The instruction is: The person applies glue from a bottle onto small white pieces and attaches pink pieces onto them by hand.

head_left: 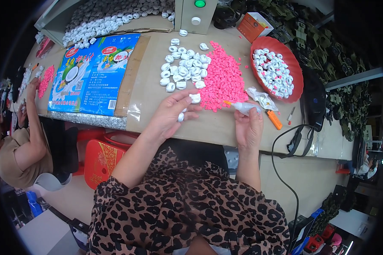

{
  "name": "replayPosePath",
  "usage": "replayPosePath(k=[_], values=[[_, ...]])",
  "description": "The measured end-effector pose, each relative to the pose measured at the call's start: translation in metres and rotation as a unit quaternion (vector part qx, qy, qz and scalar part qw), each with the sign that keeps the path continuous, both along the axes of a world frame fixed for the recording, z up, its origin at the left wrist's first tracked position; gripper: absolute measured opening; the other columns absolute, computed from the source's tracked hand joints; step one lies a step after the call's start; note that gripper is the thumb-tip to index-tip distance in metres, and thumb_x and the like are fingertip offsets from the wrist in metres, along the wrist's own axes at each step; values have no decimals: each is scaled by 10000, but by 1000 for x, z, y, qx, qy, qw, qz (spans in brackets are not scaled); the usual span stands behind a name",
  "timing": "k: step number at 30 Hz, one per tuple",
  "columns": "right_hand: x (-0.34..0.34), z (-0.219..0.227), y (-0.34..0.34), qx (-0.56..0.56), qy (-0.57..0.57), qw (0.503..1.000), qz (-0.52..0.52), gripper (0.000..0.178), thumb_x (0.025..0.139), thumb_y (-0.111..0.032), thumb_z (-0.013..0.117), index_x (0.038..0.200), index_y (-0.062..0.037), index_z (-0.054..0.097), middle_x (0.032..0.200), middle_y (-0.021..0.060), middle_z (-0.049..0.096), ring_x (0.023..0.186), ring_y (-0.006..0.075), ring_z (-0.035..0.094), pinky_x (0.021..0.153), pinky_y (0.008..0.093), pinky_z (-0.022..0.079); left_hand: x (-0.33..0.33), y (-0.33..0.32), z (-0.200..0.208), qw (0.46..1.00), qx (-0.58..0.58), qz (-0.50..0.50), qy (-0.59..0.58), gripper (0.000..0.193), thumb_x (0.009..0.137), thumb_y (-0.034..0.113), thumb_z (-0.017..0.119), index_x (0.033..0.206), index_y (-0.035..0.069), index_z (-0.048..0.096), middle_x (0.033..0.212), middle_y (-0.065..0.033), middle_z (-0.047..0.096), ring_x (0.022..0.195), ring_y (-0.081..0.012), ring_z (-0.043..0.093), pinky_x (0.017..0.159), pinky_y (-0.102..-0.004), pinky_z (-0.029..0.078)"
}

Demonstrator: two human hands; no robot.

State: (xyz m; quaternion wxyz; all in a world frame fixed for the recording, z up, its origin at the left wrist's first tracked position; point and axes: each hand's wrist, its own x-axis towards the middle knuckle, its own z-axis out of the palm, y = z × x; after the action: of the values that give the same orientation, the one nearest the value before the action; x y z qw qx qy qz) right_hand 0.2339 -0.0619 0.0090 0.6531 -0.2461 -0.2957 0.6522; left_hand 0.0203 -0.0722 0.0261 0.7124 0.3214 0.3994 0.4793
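The left hand (172, 111) pinches a white piece (195, 98) between thumb and forefinger; a second white piece (181, 117) sits among the lower fingers and could slip out if they loosen. The right hand (249, 127) has its fingers closed around a squeeze bottle (245, 109), nozzle pointing left at the near edge of the pink pieces (223, 72); overly hard squeezing could drip onto them. Farther right, a careless elbow could knock the orange tool (273, 120) off the table (157, 106).

Pieces (185, 70) left of bits (225, 76), bowl (298, 80) right, cardboard (91, 80) left of pieces
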Motion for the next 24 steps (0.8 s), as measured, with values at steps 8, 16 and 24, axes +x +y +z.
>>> replayPosePath(k=[8,16,24], values=[[-25,2,-9,21,-115,993,-32,236,787,-103,557,965,-10,434,856,67,502,689,117,498,599,234,404,19,-11,-16,998,33,41,-41,302,779,-1,523,1076,-20,470,925,-101,547,827,-142,554,686,-232,463],[-26,-5,-18,190,-330,920,-90,239,790,-153,551,923,-20,403,846,68,432,691,103,439,608,208,373,24,-15,-21,990,84,71,84,270,773,-24,494,1042,-29,487,845,-91,571,732,-108,568,652,-202,455],[-24,-5,-18,200,-363,907,-77,238,793,-155,545,924,-17,402,841,65,428,709,97,423,638,208,357,25,-17,-16,990,78,62,96,279,771,-24,491,1050,-21,501,862,-89,572,748,-106,568,648,-196,456]])
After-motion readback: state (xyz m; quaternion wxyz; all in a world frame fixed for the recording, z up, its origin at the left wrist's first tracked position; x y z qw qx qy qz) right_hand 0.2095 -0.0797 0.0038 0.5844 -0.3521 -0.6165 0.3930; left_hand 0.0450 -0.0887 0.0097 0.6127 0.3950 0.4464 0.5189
